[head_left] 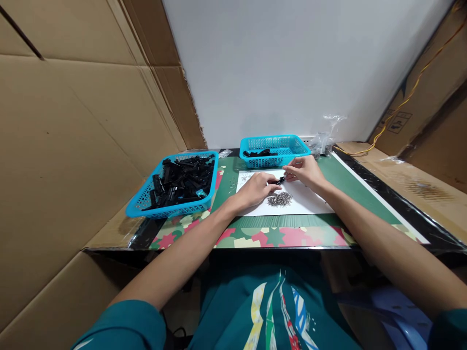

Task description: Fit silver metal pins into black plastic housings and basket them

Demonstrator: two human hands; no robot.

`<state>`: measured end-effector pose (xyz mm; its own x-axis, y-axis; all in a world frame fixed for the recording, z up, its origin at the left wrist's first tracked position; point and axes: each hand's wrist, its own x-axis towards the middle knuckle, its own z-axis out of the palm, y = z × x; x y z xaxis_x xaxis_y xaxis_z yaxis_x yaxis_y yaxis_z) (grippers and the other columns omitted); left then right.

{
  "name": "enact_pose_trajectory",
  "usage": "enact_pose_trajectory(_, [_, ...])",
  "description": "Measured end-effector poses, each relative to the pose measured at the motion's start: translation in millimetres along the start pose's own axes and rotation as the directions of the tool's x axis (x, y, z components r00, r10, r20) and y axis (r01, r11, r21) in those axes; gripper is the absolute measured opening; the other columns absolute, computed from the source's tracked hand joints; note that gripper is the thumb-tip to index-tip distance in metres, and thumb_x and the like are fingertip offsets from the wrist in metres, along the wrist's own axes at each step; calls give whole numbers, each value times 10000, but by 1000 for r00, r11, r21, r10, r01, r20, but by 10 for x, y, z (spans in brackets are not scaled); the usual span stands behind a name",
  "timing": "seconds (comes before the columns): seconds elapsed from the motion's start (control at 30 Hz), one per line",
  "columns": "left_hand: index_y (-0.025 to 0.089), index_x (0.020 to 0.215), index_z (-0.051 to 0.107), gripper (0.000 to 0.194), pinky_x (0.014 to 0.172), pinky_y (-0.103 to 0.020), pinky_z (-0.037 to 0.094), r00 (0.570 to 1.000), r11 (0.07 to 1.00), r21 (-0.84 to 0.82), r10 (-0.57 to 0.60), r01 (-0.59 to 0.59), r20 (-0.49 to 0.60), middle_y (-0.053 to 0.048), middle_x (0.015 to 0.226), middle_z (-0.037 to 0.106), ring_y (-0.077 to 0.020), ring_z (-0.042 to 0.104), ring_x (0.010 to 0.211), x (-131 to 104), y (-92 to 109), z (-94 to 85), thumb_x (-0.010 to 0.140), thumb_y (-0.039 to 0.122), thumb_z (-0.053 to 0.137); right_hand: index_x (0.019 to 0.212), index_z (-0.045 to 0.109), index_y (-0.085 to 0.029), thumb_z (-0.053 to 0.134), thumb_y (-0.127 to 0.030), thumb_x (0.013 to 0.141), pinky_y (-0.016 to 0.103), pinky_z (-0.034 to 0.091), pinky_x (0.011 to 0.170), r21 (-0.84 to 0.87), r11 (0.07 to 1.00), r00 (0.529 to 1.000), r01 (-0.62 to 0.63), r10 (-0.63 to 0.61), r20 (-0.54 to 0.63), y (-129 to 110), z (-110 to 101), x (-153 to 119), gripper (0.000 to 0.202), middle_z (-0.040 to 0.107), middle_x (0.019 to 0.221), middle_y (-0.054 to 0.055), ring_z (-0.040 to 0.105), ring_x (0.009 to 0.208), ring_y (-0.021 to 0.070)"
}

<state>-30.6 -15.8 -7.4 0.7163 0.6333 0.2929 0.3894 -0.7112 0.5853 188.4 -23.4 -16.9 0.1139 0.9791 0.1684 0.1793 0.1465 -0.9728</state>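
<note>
My left hand is closed around a small black plastic part, held just above a white sheet. Close to the part's right end, my right hand has its thumb and fingertips pinched together. Whatever lies between those fingertips is too small to make out. A pile of small silvery metal pins lies on the sheet, below the black part. More small metal pieces are scattered at the sheet's far left corner, partly behind my left hand.
A blue basket heaped with black plastic parts stands at the left. Behind the sheet is a second blue basket with a few black parts. Clear plastic bags lie at its right. Cardboard walls the left side; a white wall rises behind.
</note>
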Motion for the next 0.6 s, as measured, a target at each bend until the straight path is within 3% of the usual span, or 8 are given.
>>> enact_pose_trajectory(0.43, [155, 826, 757, 230, 691, -323, 397, 999, 999, -34, -35, 35, 15, -54, 775, 700, -172, 569, 715, 12, 23, -52, 979, 242, 609, 662, 702, -165, 895, -492, 735, 399, 665, 632, -127, 986, 994, 108, -108, 3, 47, 16, 15, 387, 761, 698, 144, 750, 624, 252])
enact_pose_trajectory(0.53, [159, 859, 785, 243, 703, -333, 419, 999, 999, -16, -46, 46, -3, -64, 783, 722, -184, 591, 722, 19, 49, -55, 989, 266, 611, 661, 691, -173, 840, -513, 807, 391, 614, 634, -191, 966, 984, 173, -179, -18, 54, 46, 20, 399, 741, 668, 123, 717, 606, 230])
enact_pose_trajectory(0.6, [164, 922, 804, 249, 723, -337, 440, 996, 999, 2, -53, 54, -78, -72, 829, 749, -189, 613, 743, 37, 58, -54, 1005, 294, 609, 675, 669, -184, 763, -504, 893, 372, 567, 645, -246, 935, 958, 255, -279, -70, 23, 57, 16, 398, 720, 666, 99, 686, 616, 206])
